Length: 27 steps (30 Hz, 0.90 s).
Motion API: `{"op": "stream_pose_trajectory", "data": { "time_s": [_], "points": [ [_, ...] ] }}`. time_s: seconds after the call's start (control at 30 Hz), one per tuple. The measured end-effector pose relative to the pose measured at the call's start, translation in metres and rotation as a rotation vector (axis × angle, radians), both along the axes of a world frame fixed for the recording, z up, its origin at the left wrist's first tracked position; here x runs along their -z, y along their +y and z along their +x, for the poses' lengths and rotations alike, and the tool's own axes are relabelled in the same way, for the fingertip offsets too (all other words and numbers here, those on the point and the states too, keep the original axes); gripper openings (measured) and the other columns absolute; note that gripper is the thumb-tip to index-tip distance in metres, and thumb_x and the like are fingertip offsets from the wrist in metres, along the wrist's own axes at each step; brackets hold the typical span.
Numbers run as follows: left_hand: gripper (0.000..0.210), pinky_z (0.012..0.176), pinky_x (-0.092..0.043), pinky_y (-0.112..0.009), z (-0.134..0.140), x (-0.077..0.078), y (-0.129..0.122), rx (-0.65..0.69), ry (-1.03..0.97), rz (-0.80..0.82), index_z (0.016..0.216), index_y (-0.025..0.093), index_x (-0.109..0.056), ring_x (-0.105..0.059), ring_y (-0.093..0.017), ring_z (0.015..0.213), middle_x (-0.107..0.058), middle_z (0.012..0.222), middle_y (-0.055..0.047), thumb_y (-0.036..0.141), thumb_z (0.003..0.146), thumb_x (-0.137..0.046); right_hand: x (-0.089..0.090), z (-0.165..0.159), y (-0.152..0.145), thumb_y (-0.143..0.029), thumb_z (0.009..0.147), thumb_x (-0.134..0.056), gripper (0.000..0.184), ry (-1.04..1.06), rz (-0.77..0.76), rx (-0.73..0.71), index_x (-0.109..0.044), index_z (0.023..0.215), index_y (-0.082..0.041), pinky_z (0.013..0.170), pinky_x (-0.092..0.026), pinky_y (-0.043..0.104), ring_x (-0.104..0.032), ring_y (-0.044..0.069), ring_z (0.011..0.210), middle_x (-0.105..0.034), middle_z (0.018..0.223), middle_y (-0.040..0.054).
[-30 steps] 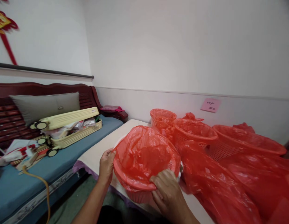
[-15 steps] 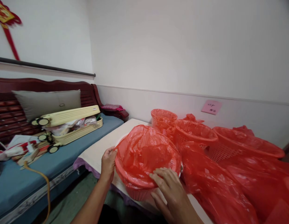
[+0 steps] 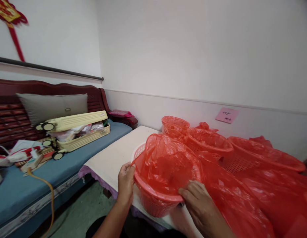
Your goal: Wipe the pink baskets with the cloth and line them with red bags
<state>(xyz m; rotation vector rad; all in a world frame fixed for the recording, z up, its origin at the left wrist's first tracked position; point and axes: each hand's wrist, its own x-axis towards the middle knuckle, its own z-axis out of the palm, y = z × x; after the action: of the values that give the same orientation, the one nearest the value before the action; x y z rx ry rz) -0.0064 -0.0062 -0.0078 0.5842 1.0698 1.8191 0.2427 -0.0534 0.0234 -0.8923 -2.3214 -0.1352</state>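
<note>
A white plastic basket (image 3: 136, 153) with slotted sides stands near the table's front edge. A thin red plastic bag (image 3: 165, 158) lines it and folds down over the front rim. At the left rim my left hand (image 3: 126, 180) pinches the bag's edge, drawing it to a taut corner. My right hand (image 3: 196, 198) is closed on the bag at the front right of the rim, thumb and fingers together. The far left part of the rim shows bare.
Behind and to the right stand other red-lined baskets (image 3: 209, 140), with loose red bags (image 3: 237, 191) beside them. A pink note (image 3: 227, 115) is on the wall. At left, a half-open cream suitcase (image 3: 79, 122) lies on a blue-cushioned wooden bench (image 3: 119, 129); a yellow cable (image 3: 51, 188) hangs down.
My right hand has gone from fingers spread over the front rim to gripping the bag at the front right. The bag has come off the far left rim, baring the white basket.
</note>
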Motion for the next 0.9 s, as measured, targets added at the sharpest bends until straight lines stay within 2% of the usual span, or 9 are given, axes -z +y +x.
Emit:
{"op": "stream_pose_trajectory", "data": {
  "time_s": [0.2, 0.43, 0.57, 0.67, 0.77, 0.9],
  "points": [
    [0.041, 0.065, -0.052, -0.031, 0.03, -0.005, -0.006, 0.073, -0.027, 0.022, 0.094, 0.019, -0.056, -0.069, -0.02, 0.071, -0.07, 0.079, -0.002, 0.042, 0.066, -0.075, 0.01, 0.033, -0.009, -0.013, 0.097, -0.04, 0.019, -0.002, 0.03, 0.038, -0.056, 0.101, -0.023, 0.074, -0.044, 0.035, -0.055, 0.019, 0.076, -0.058, 0.083, 0.0025],
    [0.043, 0.063, -0.05, -0.029, 0.024, 0.002, 0.0, 0.086, -0.008, 0.028, 0.089, 0.019, -0.055, -0.066, -0.017, 0.063, -0.068, 0.073, 0.0, 0.045, 0.064, -0.077, 0.011, 0.029, -0.004, -0.011, 0.096, -0.039, 0.022, -0.005, 0.022, 0.047, -0.055, 0.105, -0.022, 0.071, -0.048, 0.036, -0.057, 0.018, 0.075, -0.059, 0.083, 0.0023],
    [0.041, 0.063, -0.05, -0.028, 0.021, 0.003, -0.002, 0.11, -0.007, 0.028, 0.09, 0.019, -0.057, -0.066, -0.017, 0.065, -0.068, 0.074, -0.001, 0.044, 0.066, -0.077, 0.011, 0.03, -0.007, -0.014, 0.092, -0.043, 0.027, -0.098, 0.185, 0.085, -0.056, 0.115, -0.022, 0.081, -0.051, 0.042, -0.063, 0.023, 0.088, -0.066, 0.096, 0.0067],
    [0.042, 0.068, -0.051, -0.03, 0.022, 0.004, -0.003, 0.113, -0.021, 0.038, 0.09, 0.019, -0.057, -0.067, -0.018, 0.069, -0.068, 0.076, -0.001, 0.045, 0.065, -0.078, 0.006, 0.029, -0.018, -0.023, 0.089, -0.049, 0.036, -0.175, 0.302, 0.125, -0.055, 0.125, -0.021, 0.087, -0.05, 0.048, -0.063, 0.029, 0.101, -0.066, 0.111, 0.0116],
    [0.043, 0.069, -0.051, -0.031, 0.022, 0.006, -0.002, 0.117, -0.032, 0.046, 0.09, 0.019, -0.056, -0.067, -0.018, 0.07, -0.068, 0.078, -0.002, 0.046, 0.064, -0.078, -0.006, 0.019, -0.03, -0.028, 0.089, -0.052, 0.041, -0.152, 0.275, 0.157, -0.052, 0.13, -0.024, 0.087, -0.051, 0.049, -0.062, 0.031, 0.105, -0.064, 0.117, 0.0123],
    [0.043, 0.067, -0.05, -0.029, 0.023, 0.007, 0.0, 0.116, -0.044, 0.052, 0.09, 0.019, -0.055, -0.065, -0.016, 0.065, -0.067, 0.074, 0.0, 0.045, 0.064, -0.078, -0.023, -0.006, -0.031, -0.032, 0.092, -0.053, 0.036, -0.089, 0.262, 0.119, -0.052, 0.128, -0.023, 0.089, -0.05, 0.047, -0.061, 0.03, 0.105, -0.063, 0.114, 0.0123]
  ]
}}
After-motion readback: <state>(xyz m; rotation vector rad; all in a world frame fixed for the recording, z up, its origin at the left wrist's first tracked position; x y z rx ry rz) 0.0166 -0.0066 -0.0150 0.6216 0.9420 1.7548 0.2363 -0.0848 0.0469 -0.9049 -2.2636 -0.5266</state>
